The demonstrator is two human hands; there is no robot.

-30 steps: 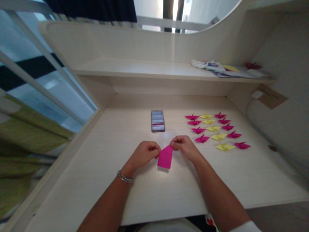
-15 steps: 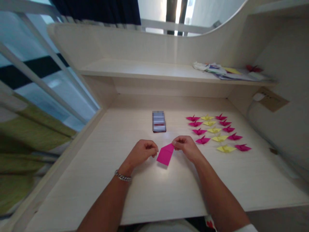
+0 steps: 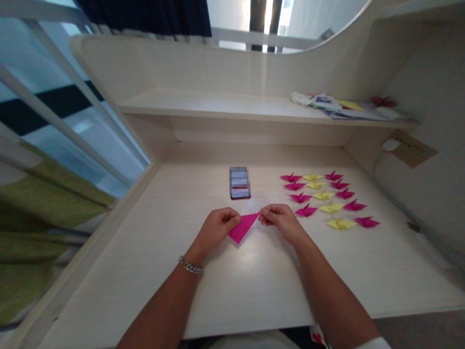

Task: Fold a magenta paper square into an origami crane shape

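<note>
A magenta folded paper (image 3: 241,227) lies between my hands just above the pale desk (image 3: 254,286), now a narrow triangle. My left hand (image 3: 216,228) pinches its left end, fingers curled. A silver bracelet (image 3: 189,265) circles that wrist. My right hand (image 3: 281,220) pinches the paper's right tip with thumb and forefinger. To the right of my right hand lie three rows of finished paper cranes (image 3: 329,198), magenta and yellow.
A phone (image 3: 240,182) lies flat behind my hands. The shelf (image 3: 218,104) above carries papers and packets (image 3: 341,105) at its right end. A wall socket with a plugged cable (image 3: 390,144) is at the right. Railings and a green cloth (image 3: 43,203) are left.
The paper went from a house-shaped flap standing up between my hands to a flatter, slimmer triangle. My left hand moved onto its left end; the right hand kept its pinch.
</note>
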